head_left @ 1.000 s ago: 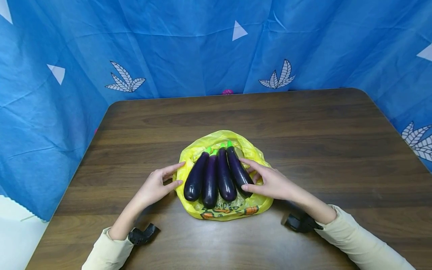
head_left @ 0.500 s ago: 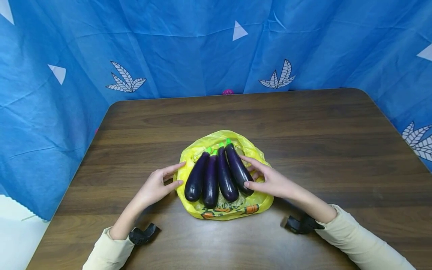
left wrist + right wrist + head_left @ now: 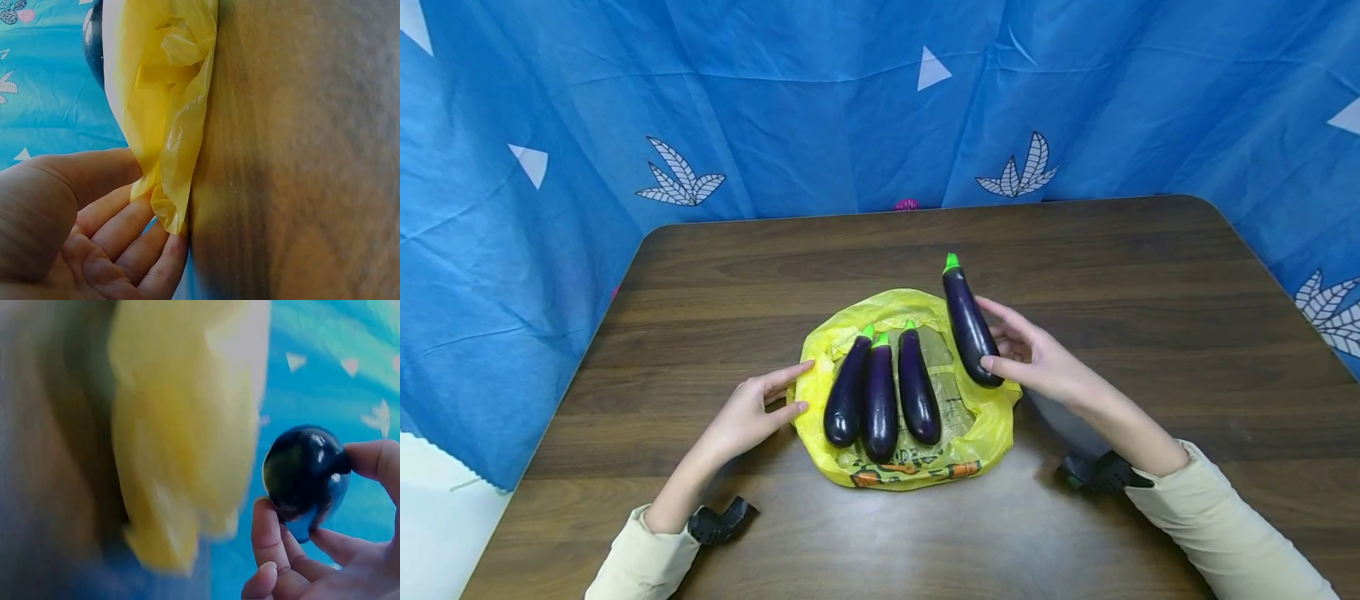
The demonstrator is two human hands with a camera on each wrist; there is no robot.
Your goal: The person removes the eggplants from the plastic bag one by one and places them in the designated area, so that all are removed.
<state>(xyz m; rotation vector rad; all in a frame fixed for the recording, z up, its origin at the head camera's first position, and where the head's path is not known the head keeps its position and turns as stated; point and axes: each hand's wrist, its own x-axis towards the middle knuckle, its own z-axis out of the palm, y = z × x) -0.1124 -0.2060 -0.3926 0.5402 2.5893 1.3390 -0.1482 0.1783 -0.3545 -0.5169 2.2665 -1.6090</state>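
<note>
A yellow plastic bag (image 3: 827, 468), its mouth spread wide, lies on the table. Three glossy dark purple eggplants (image 3: 880, 408) with green stem ends rest inside it. Over the bag's right rim, my right hand (image 3: 1026, 354) grips another eggplant (image 3: 966, 329) between thumb and fingers, its stem pointing away. From the right wrist view this eggplant (image 3: 306, 472) shows its round bottom end, clear of the bag. My left hand (image 3: 760, 417) holds the bag's left side. Its thumb and fingers lie about the crumpled yellow film (image 3: 165, 156) in the left wrist view.
The brown wooden table (image 3: 715, 275) reaches back to a blue patterned curtain (image 3: 820, 125). Black wrist devices (image 3: 722, 521) sit on both forearms, close over the tabletop. A white surface (image 3: 437, 525) shows at the lower left.
My right hand has lifted the rightmost eggplant up and to the right, out of the bag. The other eggplants have shifted slightly right. My left hand has stayed at the bag.
</note>
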